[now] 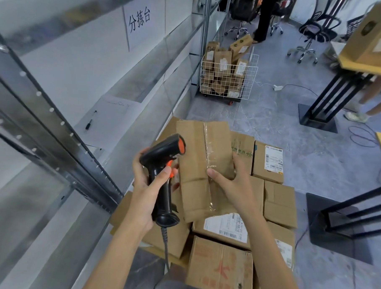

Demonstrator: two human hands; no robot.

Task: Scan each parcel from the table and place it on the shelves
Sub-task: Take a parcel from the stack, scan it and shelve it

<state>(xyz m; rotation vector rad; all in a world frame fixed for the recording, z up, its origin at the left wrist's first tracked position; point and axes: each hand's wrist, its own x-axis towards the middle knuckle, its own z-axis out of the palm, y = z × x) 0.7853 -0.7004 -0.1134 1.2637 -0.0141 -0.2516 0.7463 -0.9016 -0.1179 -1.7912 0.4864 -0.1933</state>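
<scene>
Pen (90,122) lying on a sheet of paper (112,112). Printed sign (139,22) fixed on the wall. Office chairs (310,36) standing on grey floor (283,137). White power strip (277,87) with cable, near black stand (324,102). Person's legs (263,18) far back.

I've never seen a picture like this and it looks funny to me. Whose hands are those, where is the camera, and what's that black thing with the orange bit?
The camera sits on a person's head and looks down, so you see their own two hands. The left hand grips a black scanner with an orange trigger; it reads the stripy labels on parcels. A cord hangs from its bottom. The right hand holds a brown cardboard parcel with clear tape along it, lifted above a pile of other boxes, some with white labels. On the left are grey metal shelves with a paper sign and a pen. Farther away stands a wire cart full of more parcels.
</scene>
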